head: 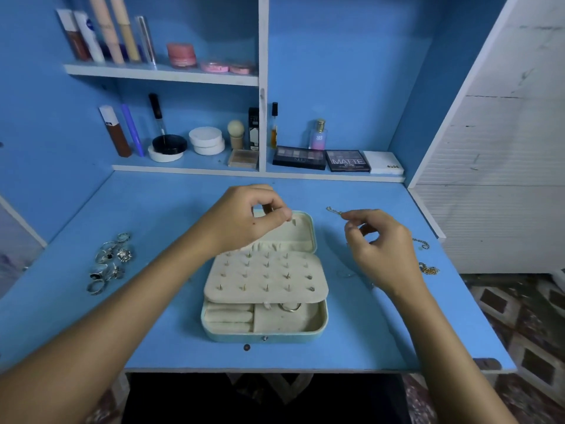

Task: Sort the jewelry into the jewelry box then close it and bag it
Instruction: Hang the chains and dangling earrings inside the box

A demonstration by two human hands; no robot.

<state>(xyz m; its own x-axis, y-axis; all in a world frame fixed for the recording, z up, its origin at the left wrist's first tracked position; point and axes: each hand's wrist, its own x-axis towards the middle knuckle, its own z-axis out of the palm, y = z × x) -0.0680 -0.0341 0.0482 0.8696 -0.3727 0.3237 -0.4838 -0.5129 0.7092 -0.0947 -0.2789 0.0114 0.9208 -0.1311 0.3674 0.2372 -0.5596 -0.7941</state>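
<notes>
An open pale blue jewelry box [319, 327] lies at the desk's middle. Its cream earring panel [266, 278] carries several studs, and a ring [290, 307] lies in the front compartment. My left hand [244, 220] hovers over the box's lid, its thumb and forefinger pinched together on something too small to make out. My right hand [379, 243] is to the right of the box and pinches a thin gold chain [334, 211], whose end sticks out to the left. Several silver rings [110, 264] lie on the desk at the left. More gold chains [428, 267] lie at the right edge.
The blue desk [171, 341] ends at a front edge close to me. Shelves at the back hold cosmetics: eyeshadow palettes [321, 159], a perfume bottle [319, 135], jars and tubes. A white cabinet [501, 148] stands on the right.
</notes>
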